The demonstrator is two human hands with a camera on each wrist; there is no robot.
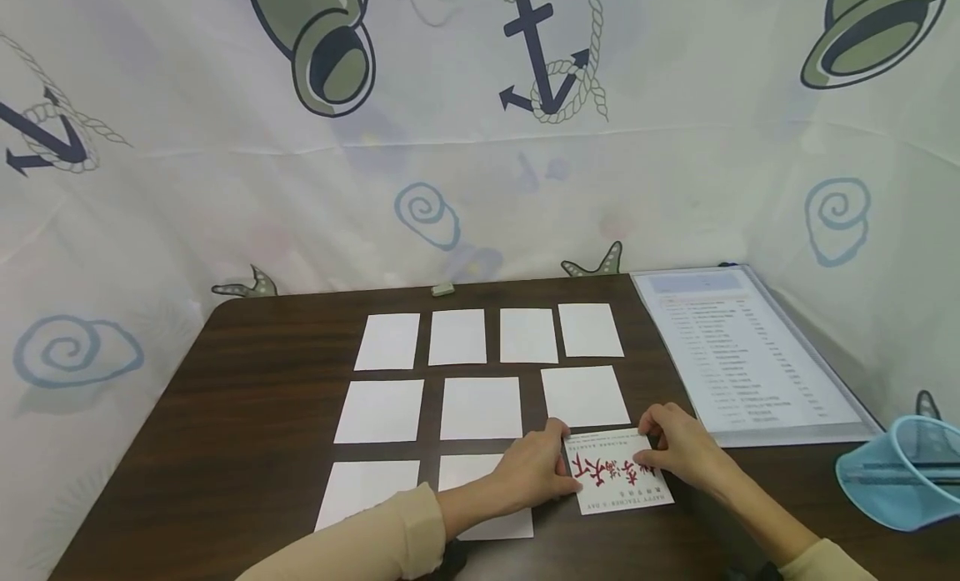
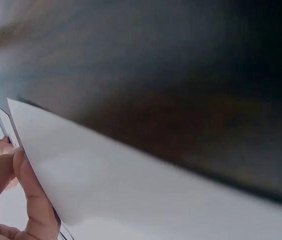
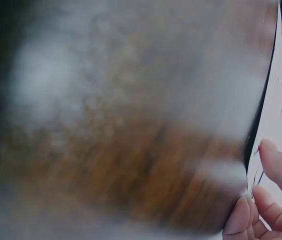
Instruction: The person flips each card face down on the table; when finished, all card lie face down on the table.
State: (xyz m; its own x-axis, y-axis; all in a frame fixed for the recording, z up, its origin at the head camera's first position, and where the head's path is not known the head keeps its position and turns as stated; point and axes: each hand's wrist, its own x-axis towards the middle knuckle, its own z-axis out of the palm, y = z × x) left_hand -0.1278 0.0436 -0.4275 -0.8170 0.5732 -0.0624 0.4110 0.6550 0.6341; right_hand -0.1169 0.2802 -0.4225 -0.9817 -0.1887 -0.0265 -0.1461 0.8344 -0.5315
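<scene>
A white greeting card (image 1: 611,495) with red brush characters and small "Happy Teacher's Day" print lies between both hands near the table's front, its lettering upside down from here. My left hand (image 1: 528,464) holds its left edge, index finger at the far corner and thumb lower along the side. At the card's right edge, my right hand (image 1: 686,452) pinches it, thumb on the printed face and fingers by the far corner. The right wrist view shows that thumb and the fingers (image 3: 238,217) at the card's edge. A blank white card (image 1: 495,521) lies partly under my left forearm.
Several blank white cards (image 1: 480,408) are laid out in rows on the dark wooden table (image 1: 247,398). A printed sheet on a board (image 1: 750,356) lies at the right. Near the right front is a blue translucent cup (image 1: 873,481) with dark sticks inside. Patterned curtain surrounds the table.
</scene>
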